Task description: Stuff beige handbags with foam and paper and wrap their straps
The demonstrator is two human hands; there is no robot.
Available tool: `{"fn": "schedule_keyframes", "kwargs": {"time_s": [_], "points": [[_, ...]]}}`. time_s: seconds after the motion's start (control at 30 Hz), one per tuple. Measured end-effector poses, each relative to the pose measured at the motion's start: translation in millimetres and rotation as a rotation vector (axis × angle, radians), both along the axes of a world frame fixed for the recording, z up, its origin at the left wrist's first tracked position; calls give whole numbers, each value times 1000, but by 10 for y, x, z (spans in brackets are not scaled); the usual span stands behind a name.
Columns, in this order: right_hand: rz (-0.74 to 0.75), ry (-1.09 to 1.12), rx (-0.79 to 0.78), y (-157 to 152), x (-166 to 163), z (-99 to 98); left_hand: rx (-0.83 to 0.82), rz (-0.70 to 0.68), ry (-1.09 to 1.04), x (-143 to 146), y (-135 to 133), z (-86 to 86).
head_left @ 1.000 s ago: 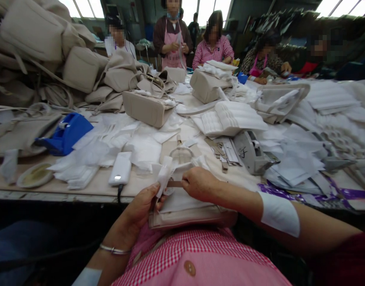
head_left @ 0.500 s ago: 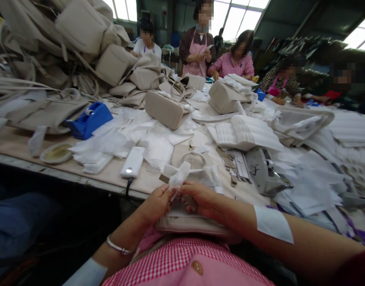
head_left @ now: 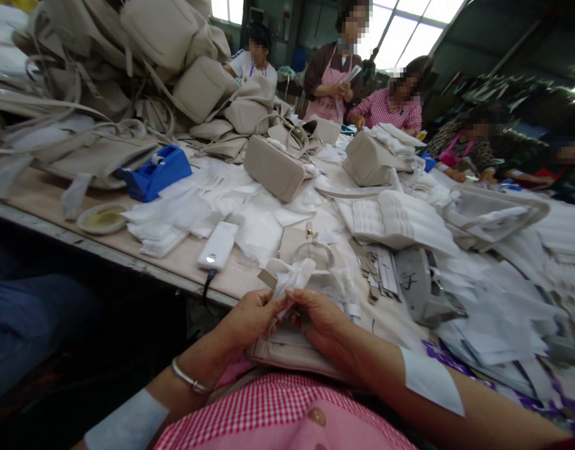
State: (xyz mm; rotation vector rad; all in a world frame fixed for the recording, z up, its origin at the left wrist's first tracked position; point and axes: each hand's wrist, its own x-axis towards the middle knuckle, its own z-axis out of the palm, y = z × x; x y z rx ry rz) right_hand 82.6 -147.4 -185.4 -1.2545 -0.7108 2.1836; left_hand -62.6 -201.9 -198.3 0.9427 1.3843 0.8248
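Observation:
A beige handbag (head_left: 299, 351) lies against my apron at the table's front edge, its flap with a small gold clasp (head_left: 309, 231) spread toward the table. Over it, my left hand (head_left: 252, 315) pinches a crumpled piece of thin white wrapping (head_left: 292, 278). Fingers of my right hand (head_left: 322, 319) close on the same wrapping from the other side, and the two hands meet at its lower end. The bag's ring-shaped handle (head_left: 315, 253) shows just beyond. My fingers hide whatever part the wrapping goes around.
A blue tape dispenser (head_left: 156, 175), a shallow dish (head_left: 101, 219) and a white power bank (head_left: 218, 245) with a cable sit left. A grey tape dispenser (head_left: 425, 287) and white paper sheets (head_left: 498, 312) lie right. Beige bags (head_left: 273, 167) are piled behind; several co-workers sit or stand beyond.
The view has turned slightly, shifting the table's contents to the right. Both hands stay on the wrapping, with the right fingertips now nearer the left thumb.

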Motion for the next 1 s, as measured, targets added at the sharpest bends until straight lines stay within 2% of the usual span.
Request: {"fn": "schedule_keyframes", "kwargs": {"time_s": [0.17,0.3,0.43,0.57,0.73,0.87,1.0], "points": [[40,-16,-11,22,41,67,-20,52,-9,14,-19,23],[169,-57,31,46,110,157,6,29,-6,25,-20,25],[283,-153,182,69,214,236,16,34,5,26,-15,7],[464,-289,367,78,340,249,-8,46,-33,16,-20,-20],[536,-652,916,23,549,253,-19,73,-60,6,-17,-32],[772,-641,1319,29,650,316,-20,64,-40,9,-3,-22],[1046,-664,1693,129,561,426,-13,58,-23,30,0,8]]}}
